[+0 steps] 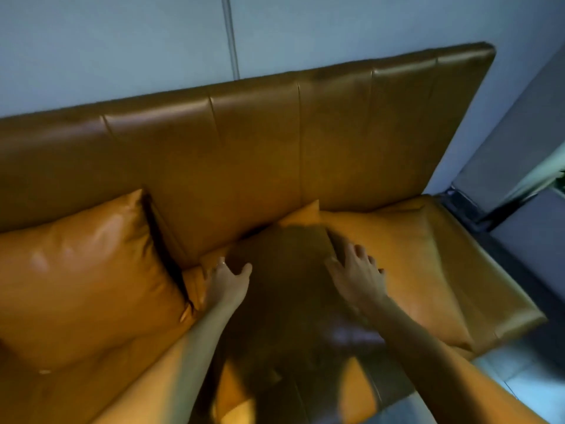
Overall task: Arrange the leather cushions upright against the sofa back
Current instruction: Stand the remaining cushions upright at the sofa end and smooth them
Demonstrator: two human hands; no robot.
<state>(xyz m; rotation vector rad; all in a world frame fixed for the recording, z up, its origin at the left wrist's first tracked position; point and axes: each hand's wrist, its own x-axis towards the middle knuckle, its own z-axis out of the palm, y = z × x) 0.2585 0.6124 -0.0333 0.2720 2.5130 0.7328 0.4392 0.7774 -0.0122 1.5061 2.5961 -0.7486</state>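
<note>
Nearest my lens, both bare forearms reach down over the orange leather sofa seat (504, 289), the largest surface, with its back (260, 148) against the wall. One cushion (82, 280) leans upright at left; a shadowed middle cushion (290, 286) lies flat beside a right cushion (397, 264). My left hand (224, 281) and right hand (356, 270), fingers spread, press its two sides, enclosing nothing.

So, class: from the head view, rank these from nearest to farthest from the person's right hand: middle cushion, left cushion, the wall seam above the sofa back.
From the right hand:
1. Middle cushion, under its fingers.
2. Left cushion, leaning at the left.
3. Wall seam, top, behind the sofa back.
</note>
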